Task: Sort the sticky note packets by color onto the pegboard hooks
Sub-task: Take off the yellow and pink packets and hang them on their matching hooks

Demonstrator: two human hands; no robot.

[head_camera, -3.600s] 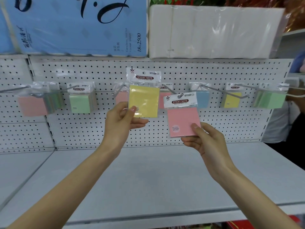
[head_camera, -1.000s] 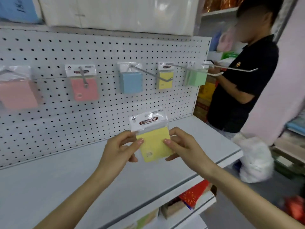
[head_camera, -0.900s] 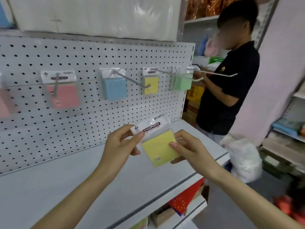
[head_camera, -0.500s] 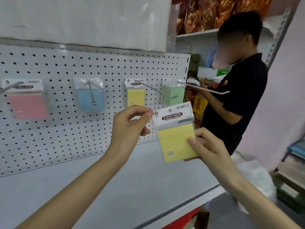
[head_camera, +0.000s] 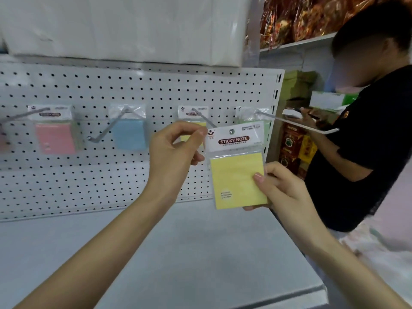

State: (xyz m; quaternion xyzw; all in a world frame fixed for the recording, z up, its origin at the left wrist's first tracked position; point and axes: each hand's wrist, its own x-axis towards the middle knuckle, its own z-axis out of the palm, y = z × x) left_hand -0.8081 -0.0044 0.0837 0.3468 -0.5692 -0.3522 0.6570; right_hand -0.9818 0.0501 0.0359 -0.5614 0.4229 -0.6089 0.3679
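Note:
A yellow sticky note packet (head_camera: 237, 175) is held upright in front of the pegboard (head_camera: 156, 90). My left hand (head_camera: 174, 152) pinches the top left corner of its white header card. My right hand (head_camera: 281, 188) grips its lower right corner, thumb on the front. Just behind my left hand's fingers a hook (head_camera: 204, 118) carries another yellow packet (head_camera: 193, 112), mostly hidden. On other hooks hang a pink packet (head_camera: 55, 134), a blue packet (head_camera: 130, 132) and a green packet (head_camera: 266, 128), the green one partly hidden behind the held packet.
A grey shelf (head_camera: 178, 253) runs below the pegboard. White wrapped bundles (head_camera: 133, 27) sit on the shelf above. A person in a black shirt (head_camera: 367, 148) stands close at the right. A long bare hook (head_camera: 298, 123) juts toward them.
Both hands have lifted the yellow packet up to the yellow packet's hook. The pink packet that my right hand held earliest is gone from it.

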